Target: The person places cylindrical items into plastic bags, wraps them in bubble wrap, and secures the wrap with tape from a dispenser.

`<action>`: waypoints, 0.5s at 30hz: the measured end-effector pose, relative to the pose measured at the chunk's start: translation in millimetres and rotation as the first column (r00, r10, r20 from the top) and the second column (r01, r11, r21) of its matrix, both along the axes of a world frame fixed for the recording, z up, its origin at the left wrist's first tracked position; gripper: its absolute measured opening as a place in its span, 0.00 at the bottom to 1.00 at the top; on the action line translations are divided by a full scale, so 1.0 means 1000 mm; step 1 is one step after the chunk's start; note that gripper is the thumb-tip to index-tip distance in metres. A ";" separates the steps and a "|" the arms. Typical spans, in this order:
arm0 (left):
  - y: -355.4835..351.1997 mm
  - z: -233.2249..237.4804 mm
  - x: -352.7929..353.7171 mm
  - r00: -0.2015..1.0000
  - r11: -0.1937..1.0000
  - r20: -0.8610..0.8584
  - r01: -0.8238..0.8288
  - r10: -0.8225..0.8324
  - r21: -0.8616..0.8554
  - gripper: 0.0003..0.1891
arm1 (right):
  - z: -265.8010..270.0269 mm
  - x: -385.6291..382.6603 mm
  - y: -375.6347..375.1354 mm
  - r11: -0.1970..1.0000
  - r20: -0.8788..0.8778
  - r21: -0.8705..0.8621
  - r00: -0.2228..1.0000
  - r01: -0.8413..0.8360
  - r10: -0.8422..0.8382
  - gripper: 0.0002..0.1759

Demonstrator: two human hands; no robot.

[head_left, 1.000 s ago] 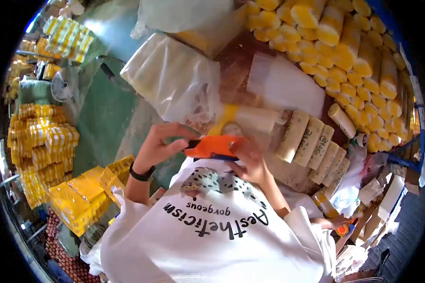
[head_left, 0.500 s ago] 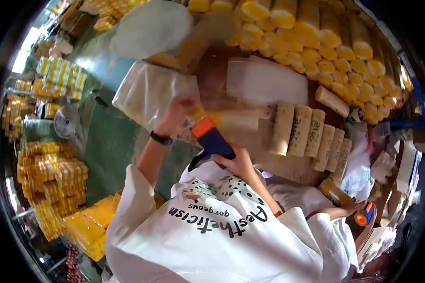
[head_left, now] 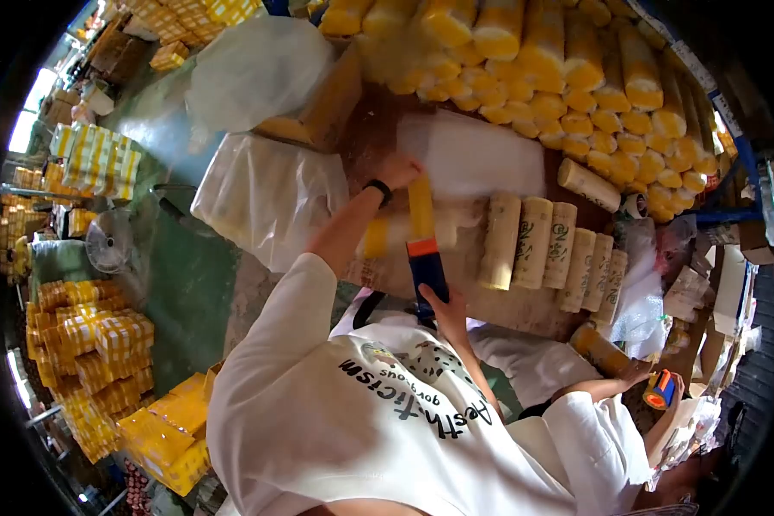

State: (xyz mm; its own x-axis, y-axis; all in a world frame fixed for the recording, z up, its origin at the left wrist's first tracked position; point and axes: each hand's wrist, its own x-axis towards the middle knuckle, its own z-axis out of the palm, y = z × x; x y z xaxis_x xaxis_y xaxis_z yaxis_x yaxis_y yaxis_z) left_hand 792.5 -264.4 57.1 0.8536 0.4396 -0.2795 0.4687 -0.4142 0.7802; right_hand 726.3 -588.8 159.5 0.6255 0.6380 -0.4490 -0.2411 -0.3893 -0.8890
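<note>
My left hand (head_left: 397, 170), with a dark band at the wrist, pinches the free end of a yellow tape strip (head_left: 420, 206). The strip runs to an orange-and-blue tape dispenser (head_left: 428, 273), which my right hand (head_left: 447, 310) grips near its lower end. Behind the strip on the table (head_left: 512, 308) lies a pale roll-shaped bundle (head_left: 460, 219), blurred, with yellow tape (head_left: 376, 238) at its left end. To its right stand several beige rolls (head_left: 535, 241) with green lettering. A clear plastic bag (head_left: 271, 193) is left of my left forearm.
Yellow-ended rolls (head_left: 568, 95) are stacked high at the back. White sheets (head_left: 473, 150) lie on the far table. On the right, another person's hand (head_left: 672, 389) holds a second tape dispenser (head_left: 660, 391). Yellow-wrapped parcels (head_left: 95, 335) and a fan (head_left: 110, 241) stand at left.
My left hand has moved right and away from me, drawing a longer strip of tape. The dispenser has turned more upright and shifted right in my right hand.
</note>
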 end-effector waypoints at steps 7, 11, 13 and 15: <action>-0.030 -0.019 0.001 0.992 1.000 -0.124 -0.006 0.004 -0.011 0.08 | -0.018 0.003 -0.016 0.987 -0.111 -0.161 0.993 0.024 -0.042 0.22; -0.052 -0.063 -0.010 0.998 0.989 -0.057 -0.001 -0.007 -0.146 0.09 | -0.069 -0.008 -0.035 0.987 -0.061 -0.125 0.992 0.103 -0.111 0.22; -0.067 -0.065 -0.020 1.000 1.000 -0.014 0.005 -0.005 -0.004 0.12 | -0.086 -0.010 -0.038 0.984 -0.053 -0.135 0.991 0.119 -0.127 0.22; -0.075 -0.052 -0.026 0.999 0.948 0.018 0.024 -0.032 0.317 0.17 | -0.103 -0.011 -0.038 0.978 -0.016 -0.176 0.994 0.108 -0.113 0.23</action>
